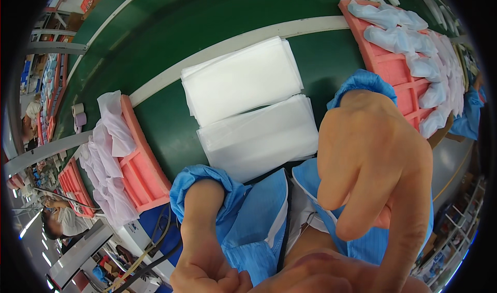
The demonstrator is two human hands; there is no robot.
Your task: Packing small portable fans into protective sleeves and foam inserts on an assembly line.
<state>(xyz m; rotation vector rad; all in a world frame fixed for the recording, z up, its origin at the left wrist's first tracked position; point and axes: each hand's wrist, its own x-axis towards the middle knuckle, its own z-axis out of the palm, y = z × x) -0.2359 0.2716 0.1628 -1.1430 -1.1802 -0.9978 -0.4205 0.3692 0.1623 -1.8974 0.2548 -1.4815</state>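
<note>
Both hands are raised close to the camera, off the green worktop (171, 138). My right hand (373, 153) looms large at right, its index finger stretched down to the lower edge and its other fingers curled. Nothing shows in it. My left hand (207, 267) is low at the left, fingers curled in and partly cut off by the edge; what they hold, if anything, is hidden. Beyond the hands lie two stacks of thin white sheets, a far stack (240, 78) and a near stack (259, 135), side by side and touching.
A pink tray (142, 163) at left and another pink tray (383, 63) at right carry pale, soft wrapped pieces. A white strip (217, 50) crosses the bench behind the sheets. Tape rolls (78, 118) sit at far left. Other people (59, 218) are in the background.
</note>
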